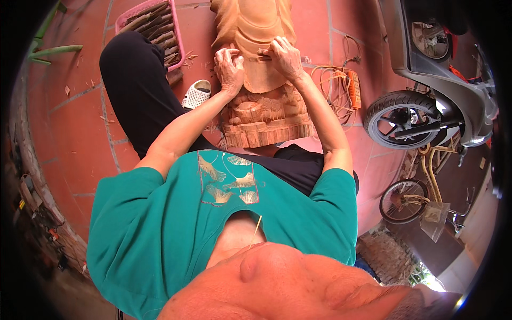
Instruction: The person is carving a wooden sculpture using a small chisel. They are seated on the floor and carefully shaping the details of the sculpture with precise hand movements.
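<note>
A large wood carving (257, 32) with smooth, draped folds lies in front of me between my legs. Its near end, a rough-cut carved base (266, 120), is redder and more jagged. My left hand (230, 72) rests at the carving's left edge, its fingers curled inward; whatever they may hold is hidden. On the right side of the carving, my right hand (285, 58) is closed in a pinch. A small reddish-brown bit sticks out from its fingertips, too small to name.
A pink basket (180, 45) of wooden-handled tools stands at the far left, beside a white clog (197, 94). To the right lie an orange power strip (354, 89) and tangled cords. Farther right stand a motorbike (404, 120) and a bicycle (404, 201). Shavings dot the red tiles.
</note>
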`<action>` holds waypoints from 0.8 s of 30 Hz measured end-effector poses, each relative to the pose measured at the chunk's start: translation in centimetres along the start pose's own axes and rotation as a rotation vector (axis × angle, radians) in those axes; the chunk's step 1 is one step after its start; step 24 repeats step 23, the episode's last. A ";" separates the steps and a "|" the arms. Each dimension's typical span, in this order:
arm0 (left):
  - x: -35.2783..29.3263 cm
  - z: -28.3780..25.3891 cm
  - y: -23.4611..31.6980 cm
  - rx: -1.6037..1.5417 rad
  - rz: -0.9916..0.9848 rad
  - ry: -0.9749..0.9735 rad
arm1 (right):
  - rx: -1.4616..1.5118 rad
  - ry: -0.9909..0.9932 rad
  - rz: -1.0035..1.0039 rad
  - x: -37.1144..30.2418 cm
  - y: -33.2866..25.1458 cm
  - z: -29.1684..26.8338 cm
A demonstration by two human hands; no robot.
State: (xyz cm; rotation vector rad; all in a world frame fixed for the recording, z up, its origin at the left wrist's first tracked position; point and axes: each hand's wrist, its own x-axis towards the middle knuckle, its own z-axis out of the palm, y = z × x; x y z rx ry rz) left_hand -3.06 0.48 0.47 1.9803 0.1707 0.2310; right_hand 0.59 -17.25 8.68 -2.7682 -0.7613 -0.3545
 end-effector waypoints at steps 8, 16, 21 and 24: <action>-0.1 -0.1 0.1 0.018 0.014 0.022 | 0.031 -0.007 -0.024 0.8 0.0 0.3; 0.4 0.3 -0.8 -0.049 0.022 0.003 | -0.079 0.086 0.054 3.8 -2.7 3.6; 0.3 0.3 -1.0 -0.001 0.051 -0.016 | -0.085 0.007 0.102 4.1 -2.5 4.0; 0.4 0.5 -2.2 -0.043 0.004 -0.078 | -0.056 -0.043 0.100 3.9 -2.3 3.6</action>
